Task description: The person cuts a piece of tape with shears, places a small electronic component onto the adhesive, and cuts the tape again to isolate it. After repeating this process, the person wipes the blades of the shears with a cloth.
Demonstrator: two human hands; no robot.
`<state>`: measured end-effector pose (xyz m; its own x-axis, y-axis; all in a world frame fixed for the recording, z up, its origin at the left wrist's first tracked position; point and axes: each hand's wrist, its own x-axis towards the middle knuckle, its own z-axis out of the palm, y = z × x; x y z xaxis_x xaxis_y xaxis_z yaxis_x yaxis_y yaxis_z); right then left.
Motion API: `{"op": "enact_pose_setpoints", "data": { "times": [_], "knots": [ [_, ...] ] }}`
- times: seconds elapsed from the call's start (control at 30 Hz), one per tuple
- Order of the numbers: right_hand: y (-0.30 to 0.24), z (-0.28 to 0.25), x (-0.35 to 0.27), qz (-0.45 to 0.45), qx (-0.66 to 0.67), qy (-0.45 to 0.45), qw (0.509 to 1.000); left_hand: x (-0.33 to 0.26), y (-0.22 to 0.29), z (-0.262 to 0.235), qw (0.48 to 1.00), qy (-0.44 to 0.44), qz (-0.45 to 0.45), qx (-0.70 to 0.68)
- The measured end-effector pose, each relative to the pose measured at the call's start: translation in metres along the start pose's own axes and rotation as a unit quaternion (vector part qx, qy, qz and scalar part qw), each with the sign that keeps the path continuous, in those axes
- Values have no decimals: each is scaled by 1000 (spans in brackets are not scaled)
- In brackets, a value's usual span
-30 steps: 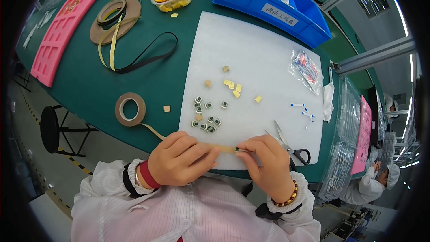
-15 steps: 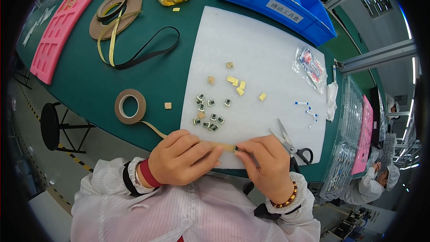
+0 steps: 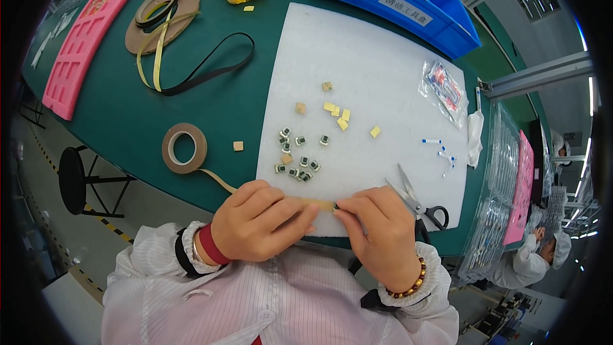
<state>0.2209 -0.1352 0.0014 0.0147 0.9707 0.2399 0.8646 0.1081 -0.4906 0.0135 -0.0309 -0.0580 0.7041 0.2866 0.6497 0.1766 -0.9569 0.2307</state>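
The left hand and the right hand meet at the near edge of the white foam mat, their fingers pinched shut on a strip of tan tape stretched between them. The right fingers also press a small dark component against the strip's end (too small to tell more). From the left fingers the tape trails away to the left, to a roll of tan tape lying flat on the green counter. Just beyond the fingers, on the mat, sits a cluster of small metal components, and farther out a scatter of yellow and tan squares. Scissors with black handles lie just right of the right fingers. Far past the mat stands a blue bin; far to the left lies a pink tray.
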Motion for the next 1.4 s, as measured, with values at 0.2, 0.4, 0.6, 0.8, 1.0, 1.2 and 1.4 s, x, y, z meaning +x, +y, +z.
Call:
{"op": "enact_pose_setpoints", "data": {
  "times": [0.2, 0.4, 0.6, 0.8, 1.0, 1.2, 1.4],
  "knots": [
    [-2, -19, -6, 110, 64, 15, 992, 10, 1, -7, 998, 14, -53, -25],
    [18, -61, -69, 228, -140, 113, 957, 33, 0, -26, 985, 78, -139, -57],
    [21, -74, -89, 245, -124, 32, 961, 48, -4, -39, 907, 58, -312, -276],
    [30, -78, -86, 211, -143, -1, 967, 47, -6, -44, 809, 69, -403, -423],
    [16, -79, -64, 237, 137, 40, 961, 48, -7, -50, 789, 35, -420, -447],
    [-10, -37, -16, 136, 216, -26, 967, 43, -8, -50, 788, 39, -411, -456],
    [-16, -25, 3, 70, 245, -90, 963, 41, -6, -52, 782, 36, -416, -463]
  ]
}}
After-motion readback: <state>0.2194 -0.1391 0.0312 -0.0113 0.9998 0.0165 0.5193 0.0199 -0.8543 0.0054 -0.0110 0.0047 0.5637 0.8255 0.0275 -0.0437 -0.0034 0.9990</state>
